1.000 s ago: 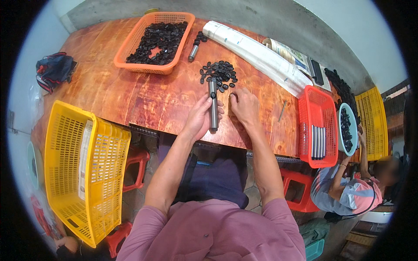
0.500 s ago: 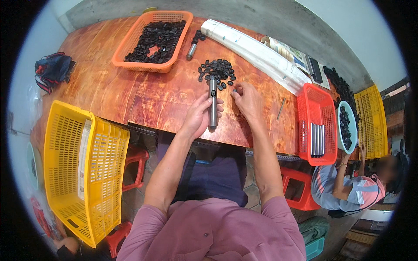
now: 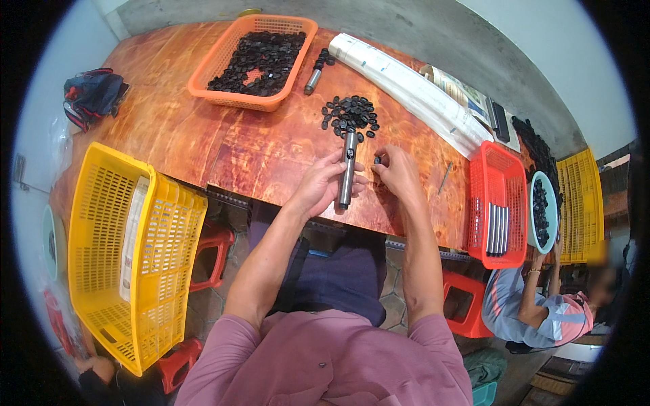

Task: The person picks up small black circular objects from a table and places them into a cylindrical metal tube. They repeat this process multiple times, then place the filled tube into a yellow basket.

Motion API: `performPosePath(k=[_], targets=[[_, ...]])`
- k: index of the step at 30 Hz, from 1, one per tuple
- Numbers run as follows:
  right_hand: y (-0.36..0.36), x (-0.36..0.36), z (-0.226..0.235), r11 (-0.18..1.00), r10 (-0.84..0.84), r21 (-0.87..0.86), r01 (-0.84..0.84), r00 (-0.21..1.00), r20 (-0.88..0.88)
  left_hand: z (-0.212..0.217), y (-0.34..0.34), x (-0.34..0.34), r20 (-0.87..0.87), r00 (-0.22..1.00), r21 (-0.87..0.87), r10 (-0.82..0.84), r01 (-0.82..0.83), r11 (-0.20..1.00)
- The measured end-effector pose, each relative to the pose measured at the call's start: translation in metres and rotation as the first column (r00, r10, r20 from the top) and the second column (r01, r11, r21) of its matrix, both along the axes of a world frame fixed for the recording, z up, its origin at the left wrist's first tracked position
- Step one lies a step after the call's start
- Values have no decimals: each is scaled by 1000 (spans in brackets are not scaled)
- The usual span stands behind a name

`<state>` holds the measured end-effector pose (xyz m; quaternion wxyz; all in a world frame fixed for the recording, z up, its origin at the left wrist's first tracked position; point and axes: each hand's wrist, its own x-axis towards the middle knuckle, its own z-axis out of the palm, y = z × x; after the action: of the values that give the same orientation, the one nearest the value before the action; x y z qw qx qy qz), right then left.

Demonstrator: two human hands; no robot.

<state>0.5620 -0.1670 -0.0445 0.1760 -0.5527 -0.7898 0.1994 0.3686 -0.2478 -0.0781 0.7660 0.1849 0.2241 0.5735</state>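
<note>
Your left hand sits just above the middle of the frame, its grip wrapped around a grey tube. The tube stands nearly upright in the picture, its top end pointing at the pile of black caps on the counter and its lower end near the counter's front edge. Your right hand is just right of the tube, thumb and forefinger pressed together on a single small black cap beside the tube's upper part.

The pile of caps lies just above both hands, loose on the wood. Further up, a second tube lies at a slant beside an orange basket full of black caps in the upper centre-left. A long white roll runs diagonally from the upper centre toward the right.

On the right, a red basket holds several finished tubes lying side by side. Beside it another person in the lower right holds a round bowl of caps, with a yellow basket past it. A large yellow crate stands at the lower left, off the counter, and a dark bag rests at the upper left.
</note>
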Motion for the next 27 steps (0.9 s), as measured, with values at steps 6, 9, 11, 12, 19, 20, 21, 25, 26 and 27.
performPosePath(k=[6, 9, 11, 12, 19, 20, 21, 25, 26, 27], targets=[[-1, 5, -14, 996, -33, 76, 41, 993, -112, -1, 0, 0, -10, 1000, 6, -19, 19, 1000], [0, 6, -14, 998, -26, 53, 30, 997, -73, -3, 2, 0, -20, 1000, 21, -23, 24, 1000], [-1, 7, -14, 996, -9, 86, 14, 998, -57, -2, 1, -1, -36, 999, 13, -13, 13, 1000], [-3, 6, -13, 995, 0, 102, 5, 999, -49, -2, 1, 0, -36, 999, 18, -18, 19, 1000], [-35, -18, 28, 988, 106, 139, -60, 930, -351, -5, 2, 0, -48, 999, 61, -22, 25, 998], [-37, -21, 27, 974, 151, 207, -87, 936, -318, -3, 3, 1, -52, 998, 70, -23, 27, 997], [-39, -24, 25, 955, 194, 273, -116, 940, -281, -3, 3, 1, -59, 998, 69, -21, 25, 997], [-42, -28, 17, 906, 240, 397, -146, 950, -200, -2, 1, 3, -70, 998, 54, 1, 3, 999], [-43, -28, 16, 897, 238, 418, -140, 952, -191, -2, 0, 3, -69, 998, 45, 9, -5, 999], [-44, -28, 16, 883, 242, 445, -147, 956, -164, -2, 0, 3, -74, 997, 45, 1, 2, 999]])
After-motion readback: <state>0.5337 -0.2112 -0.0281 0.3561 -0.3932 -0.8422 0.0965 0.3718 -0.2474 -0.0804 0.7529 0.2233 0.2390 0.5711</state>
